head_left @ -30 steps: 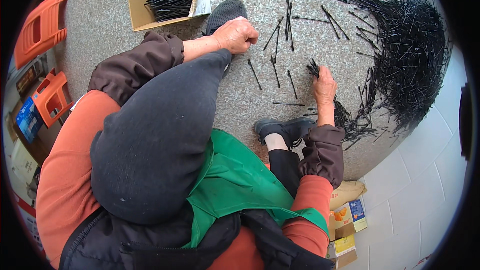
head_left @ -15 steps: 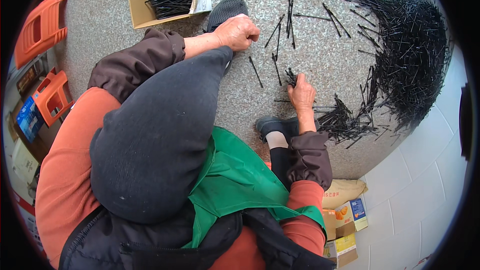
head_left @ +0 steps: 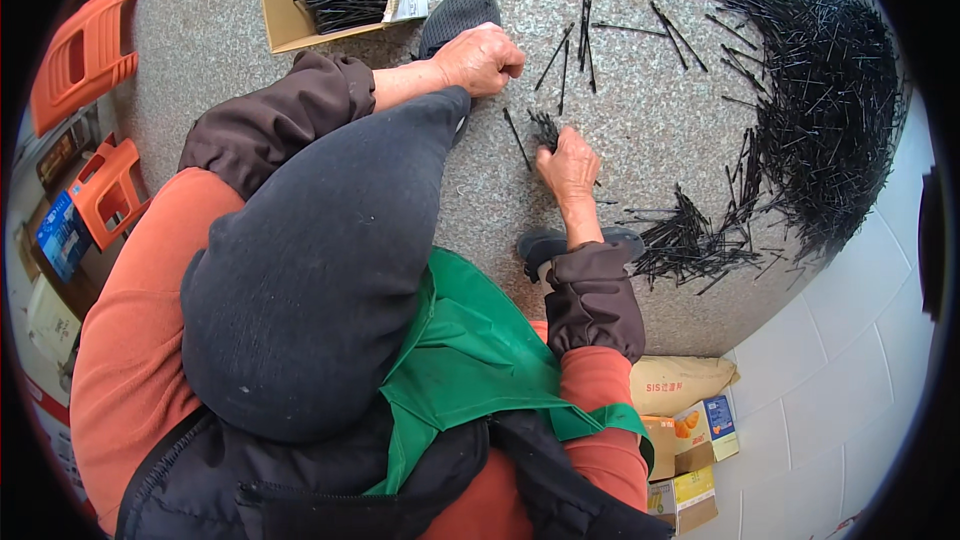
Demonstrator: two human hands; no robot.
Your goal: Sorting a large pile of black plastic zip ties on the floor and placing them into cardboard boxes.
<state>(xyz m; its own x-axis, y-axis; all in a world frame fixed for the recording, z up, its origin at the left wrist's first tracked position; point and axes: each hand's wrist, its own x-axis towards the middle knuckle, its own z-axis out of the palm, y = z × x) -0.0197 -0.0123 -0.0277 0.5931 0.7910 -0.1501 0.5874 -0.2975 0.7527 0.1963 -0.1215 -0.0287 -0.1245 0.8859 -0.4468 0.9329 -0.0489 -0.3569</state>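
Observation:
My right hand (head_left: 570, 165) is closed round a small bundle of thin black sticks (head_left: 543, 130), whose ends stick out past the fingertips. It hovers over or rests on the speckled grey floor; I cannot tell which. Just left of the bundle lies a single black stick (head_left: 517, 140). My left hand (head_left: 480, 60) is curled into a fist above my left shoe (head_left: 458, 20); what its fingers hold, if anything, is hidden. Farther off between the hands, several loose black sticks (head_left: 585, 35) are scattered on the floor.
A large heap of black sticks (head_left: 830, 110) spreads along the right, with a smaller pile (head_left: 690, 240) nearer me. An open cardboard box (head_left: 280, 20) of black sticks stands at the far left. Orange plastic stools (head_left: 85, 50) line the left; small cartons (head_left: 690, 430) sit by the white wall.
My right hand has moved left and slightly away from me with its bundle, now over where a loose stick lay. My left hand stays almost still.

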